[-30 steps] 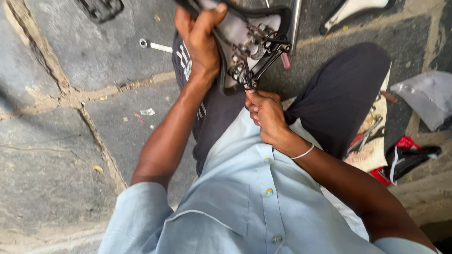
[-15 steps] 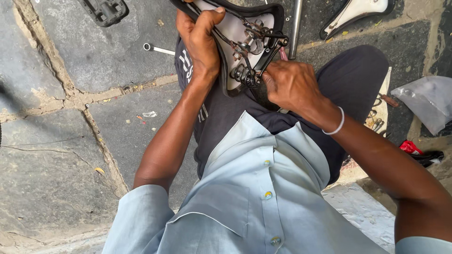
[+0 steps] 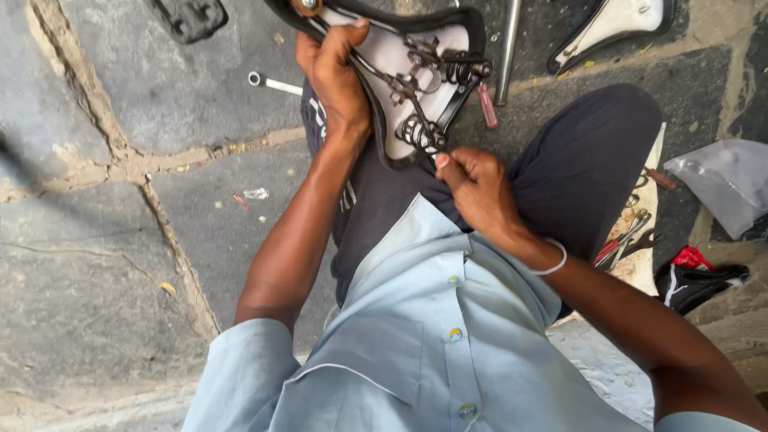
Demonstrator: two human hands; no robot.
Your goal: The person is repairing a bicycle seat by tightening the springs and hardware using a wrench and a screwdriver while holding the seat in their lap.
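bicycle saddle (image 3: 416, 60), upturned, white underside with black rim, metal rails and coil springs exposed; resting on the person's lap over dark trousers, nose end toward the top of view. left hand (image 3: 336, 72): fingers wrapped closed around the saddle's left edge and rail, thumb over the top, gripping it firmly. right hand (image 3: 480, 188): just below the saddle's rear edge, fingers curled in and thumb pressed against forefinger close by the near coil spring (image 3: 418, 132); whether it pinches some small part there cannot be told. white bangle (image 3: 554, 262) on the right wrist. person seated on grey stone paving (image 3: 104, 264), light blue buttoned shirt (image 3: 424, 344) in the foreground. spanner (image 3: 274, 82), silver, on the stone just left of the left wrist. black pedal (image 3: 190, 16) at the top left, well apart from the hands. metal tube (image 3: 509, 48), upright in view, just right of the saddle. second saddle (image 3: 612, 28), white and black, at the top right. pliers (image 3: 620, 240) and other hand tools lying on a pale cloth beside the right thigh. clear plastic bag (image 3: 724, 188) at the right edge; red and black item (image 3: 696, 276) below it.
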